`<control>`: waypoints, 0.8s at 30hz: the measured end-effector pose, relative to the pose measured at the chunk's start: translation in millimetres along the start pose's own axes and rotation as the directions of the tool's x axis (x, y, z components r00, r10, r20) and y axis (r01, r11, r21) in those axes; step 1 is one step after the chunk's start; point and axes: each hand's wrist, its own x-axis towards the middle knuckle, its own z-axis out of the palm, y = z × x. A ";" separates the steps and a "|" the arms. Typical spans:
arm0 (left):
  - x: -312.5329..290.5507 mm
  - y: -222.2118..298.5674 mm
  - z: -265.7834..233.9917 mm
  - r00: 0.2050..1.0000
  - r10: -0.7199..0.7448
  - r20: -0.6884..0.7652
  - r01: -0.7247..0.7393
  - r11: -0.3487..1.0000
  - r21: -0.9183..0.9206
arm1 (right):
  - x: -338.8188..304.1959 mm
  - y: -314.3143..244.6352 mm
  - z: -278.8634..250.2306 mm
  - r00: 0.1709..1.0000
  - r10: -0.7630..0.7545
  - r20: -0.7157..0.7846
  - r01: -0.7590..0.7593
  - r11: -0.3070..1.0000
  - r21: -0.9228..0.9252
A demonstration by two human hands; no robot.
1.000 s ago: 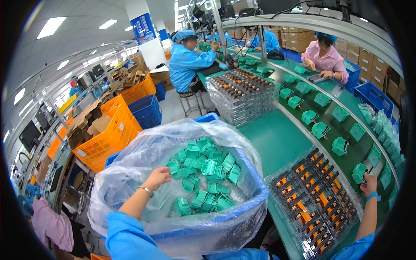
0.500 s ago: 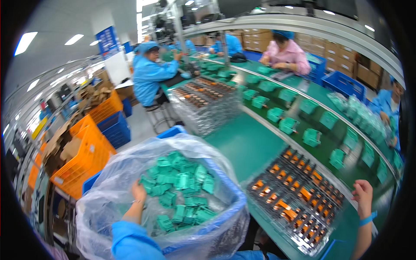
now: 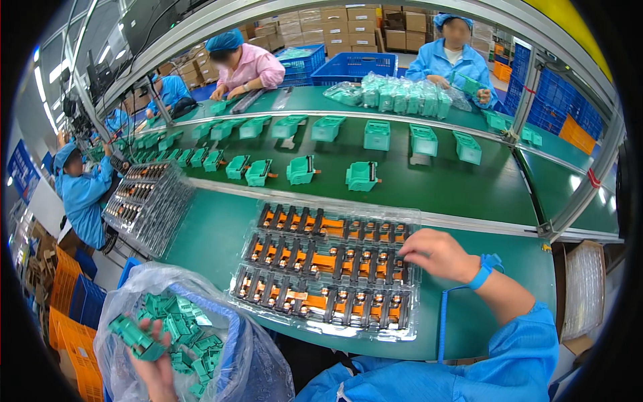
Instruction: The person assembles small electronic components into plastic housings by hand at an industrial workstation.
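My left hand (image 3: 155, 358) is closed round a green plastic housing (image 3: 137, 338), lifted over a bin lined with a clear bag (image 3: 261, 375). Loose green housings (image 3: 177, 325) of the same kind lie heaped in the bin. On the green bench to the right rests a clear plastic tray (image 3: 415, 321), holding rows of black-and-orange parts (image 3: 325, 261) with coppery metal pieces. At the tray's right edge, my right hand (image 3: 439, 256) has its fingertips pinched together by the end of the middle row; what lies between them is hidden. A blue band (image 3: 485, 271) circles my right wrist.
Beyond the bench runs a dark green conveyor (image 3: 455, 191) carrying several green housings (image 3: 362, 175). Metal frame posts (image 3: 583, 187) rise at the right. Stacked trays (image 3: 151, 208) stand at the left. Co-workers sit across the line near bagged housings (image 3: 402, 95) and blue crates (image 3: 355, 67).
My view has swung right. My left hand has taken a green housing from the heap and raised it. My right hand has come to the tray's right edge.
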 end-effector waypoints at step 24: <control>-73.9 -106.6 185.8 0.548 -0.407 0.731 0.182 0.911 0.371 | 18.9 -81.2 31.2 0.944 0.320 -0.079 -0.157 0.647 0.746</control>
